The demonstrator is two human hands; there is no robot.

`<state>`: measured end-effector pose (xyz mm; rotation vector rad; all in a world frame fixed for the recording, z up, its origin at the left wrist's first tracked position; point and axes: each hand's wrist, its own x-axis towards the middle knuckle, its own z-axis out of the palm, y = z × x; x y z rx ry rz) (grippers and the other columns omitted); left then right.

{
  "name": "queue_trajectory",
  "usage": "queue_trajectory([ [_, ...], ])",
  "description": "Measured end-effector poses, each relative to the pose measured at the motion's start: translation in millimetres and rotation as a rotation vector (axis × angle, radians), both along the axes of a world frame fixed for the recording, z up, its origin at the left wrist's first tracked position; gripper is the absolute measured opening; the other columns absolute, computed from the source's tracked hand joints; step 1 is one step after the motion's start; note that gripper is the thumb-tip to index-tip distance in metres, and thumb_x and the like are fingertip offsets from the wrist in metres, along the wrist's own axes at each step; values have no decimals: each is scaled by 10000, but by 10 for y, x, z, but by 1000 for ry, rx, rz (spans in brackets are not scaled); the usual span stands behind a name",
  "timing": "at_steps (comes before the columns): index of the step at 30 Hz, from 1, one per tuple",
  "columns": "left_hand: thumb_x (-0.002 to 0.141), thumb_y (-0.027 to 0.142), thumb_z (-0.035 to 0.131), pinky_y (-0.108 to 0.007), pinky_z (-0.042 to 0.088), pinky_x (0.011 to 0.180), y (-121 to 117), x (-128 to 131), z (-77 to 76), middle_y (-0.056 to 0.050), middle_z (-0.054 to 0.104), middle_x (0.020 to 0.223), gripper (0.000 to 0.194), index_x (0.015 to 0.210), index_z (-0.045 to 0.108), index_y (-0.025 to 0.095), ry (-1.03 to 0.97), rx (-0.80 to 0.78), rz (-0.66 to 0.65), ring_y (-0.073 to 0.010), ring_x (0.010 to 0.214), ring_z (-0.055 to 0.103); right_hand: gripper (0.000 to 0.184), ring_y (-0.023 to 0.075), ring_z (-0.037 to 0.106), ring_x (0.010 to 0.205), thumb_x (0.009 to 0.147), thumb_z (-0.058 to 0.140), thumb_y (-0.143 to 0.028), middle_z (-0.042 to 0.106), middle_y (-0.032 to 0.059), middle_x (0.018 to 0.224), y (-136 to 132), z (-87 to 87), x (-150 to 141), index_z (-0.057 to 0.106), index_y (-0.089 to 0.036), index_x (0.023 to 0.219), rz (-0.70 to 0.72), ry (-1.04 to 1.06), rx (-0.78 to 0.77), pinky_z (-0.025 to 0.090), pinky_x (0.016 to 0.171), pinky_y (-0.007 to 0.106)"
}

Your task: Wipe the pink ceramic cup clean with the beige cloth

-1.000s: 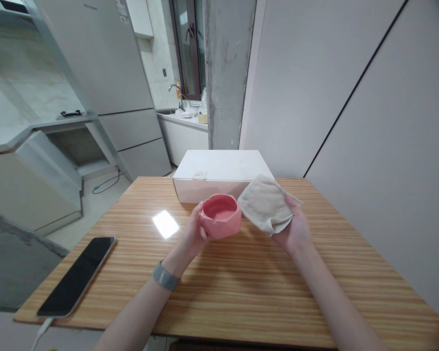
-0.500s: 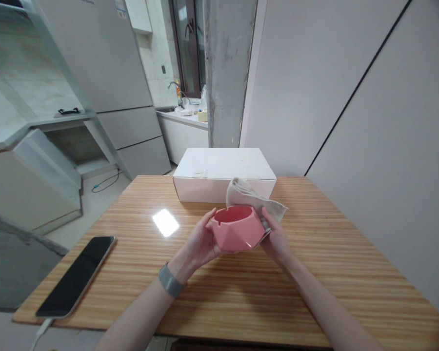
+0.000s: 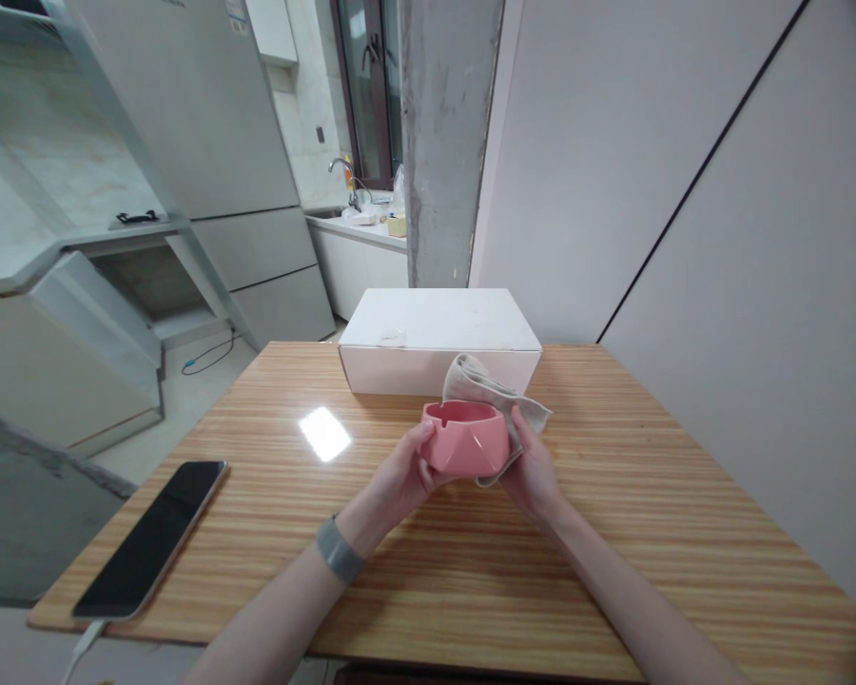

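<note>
A pink faceted ashtray (image 3: 469, 447), with a notch in its rim, is held above the table in front of me. My left hand (image 3: 405, 473) grips its left side, thumb near the rim and fingers underneath. On the other side my right hand (image 3: 532, 466) is closed on a light grey cloth (image 3: 481, 382), pressing it against the ashtray's right side. Part of the cloth sticks up behind the ashtray, and a fold hangs below it. The right fingertips are hidden behind the cloth and ashtray.
A white box (image 3: 438, 369) stands at the far edge of the wooden table (image 3: 656, 533). To the left lies a black smartphone (image 3: 151, 538) with a white cable (image 3: 84, 642) plugged in. A pale wall panel (image 3: 742, 314) runs along the right.
My left hand and the ashtray have turned slightly, so its front facets face differently. The cloth has shifted down along the right side and now shows beneath the ashtray.
</note>
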<state>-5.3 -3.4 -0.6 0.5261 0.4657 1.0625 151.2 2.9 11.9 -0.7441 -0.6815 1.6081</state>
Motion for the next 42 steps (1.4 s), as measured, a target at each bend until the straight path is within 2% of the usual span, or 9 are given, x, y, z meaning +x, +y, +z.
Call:
queue_trajectory([
  [4,787,339,707,-255,578,704,-11,22,-6,-77,705,1055,380,1118,634,168,73,26,59,-175,878,665,397,289,592,1199,746,665,-567,763,30,1059,32,-46,-21,727,-231,950,-49,-11,79,452,1033,422],
  [10,702,287,785,-204,527,644,-52,70,92,-82,684,1060,481,1124,596,152,216,97,222,-157,842,650,351,256,570,1226,749,691,-532,740,-20,1121,107,-277,23,722,-275,986,-194,-91,133,385,1101,399],
  [15,637,218,829,-240,527,727,-62,92,76,-107,636,1181,631,1193,535,177,290,121,335,-196,977,631,341,229,543,1257,778,684,-482,704,-22,1194,144,-385,65,698,-297,1063,-292,-232,233,316,1143,381],
  [18,641,200,828,-270,531,775,-66,96,67,-102,619,1232,645,1207,517,203,264,112,287,-219,1051,615,360,244,534,1266,776,668,-502,712,-4,1177,169,-379,80,700,-282,1059,-317,-282,242,324,1138,395],
  [21,774,391,720,-302,543,779,-63,96,86,-114,627,1230,489,1182,548,185,119,48,121,-242,1078,615,376,257,527,1273,792,634,-525,731,4,1134,190,-348,113,700,-266,1056,-328,-289,215,350,1121,416],
  [24,881,543,527,-360,566,739,-50,82,86,-135,655,1178,496,1219,545,180,89,-32,-76,-263,1023,651,358,253,540,1262,803,626,-520,743,-3,1105,189,-290,145,703,-265,1043,-335,-254,183,359,1118,413],
  [31,894,474,534,-395,589,679,-5,-29,-44,-156,684,1130,479,1239,566,143,132,-26,-287,-279,889,695,368,263,572,1232,804,612,-558,764,3,1047,114,-54,92,723,-254,978,-167,-77,83,395,1103,416],
  [38,813,367,669,-315,570,737,16,-53,-89,-103,694,1094,398,1146,634,153,169,-28,-129,-203,865,669,439,286,585,1216,784,614,-588,769,49,1026,79,36,52,725,-209,974,-143,-35,81,421,1085,430],
  [42,746,344,737,-277,560,617,-15,-19,-14,-89,658,1131,495,1190,571,202,249,53,-35,-200,851,650,394,281,601,1195,774,646,-564,772,36,1018,105,-28,91,726,-220,949,-167,-73,70,439,1067,428],
])
